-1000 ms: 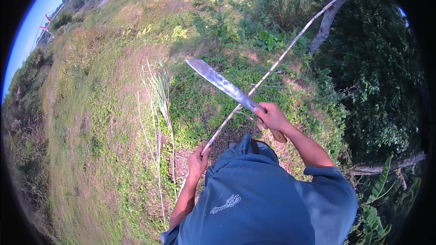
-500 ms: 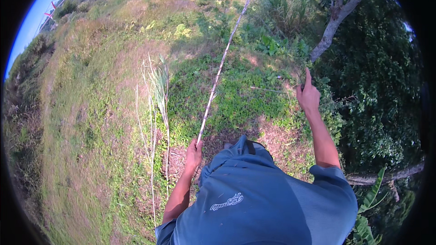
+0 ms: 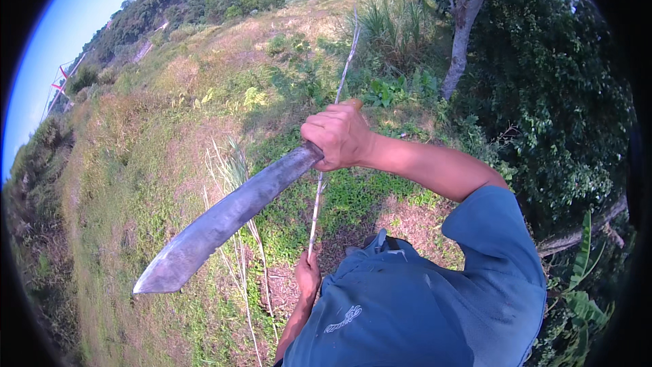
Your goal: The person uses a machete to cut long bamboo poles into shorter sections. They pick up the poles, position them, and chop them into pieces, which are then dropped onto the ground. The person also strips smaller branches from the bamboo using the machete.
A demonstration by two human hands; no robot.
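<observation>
My right hand (image 3: 339, 134) is raised in front of my chest, fingers wrapped round the handle of a machete (image 3: 227, 221). Its wide grey blade slants down to the left, and the butt of the handle pokes out beyond my fist. Lower down, my left hand (image 3: 308, 275) grips the near end of a long, thin jointed stalk, like sugarcane (image 3: 316, 211). The stalk leans away and upward, passing behind my right fist in this view. Left of it, several cut stalks with leafy tops (image 3: 231, 170) lie on the grass.
A tree trunk (image 3: 458, 58) rises at the far right beside dense dark bushes (image 3: 564, 115). A thick pale branch (image 3: 591, 224) and broad green leaves (image 3: 581, 302) are low on the right. Tall grass (image 3: 397, 30) grows ahead; a weedy slope (image 3: 129, 211) spreads left.
My right hand has swung from the far right to in front of me, bringing the machete blade into plain sight. My left hand keeps hold of the stalk, now lower in the picture.
</observation>
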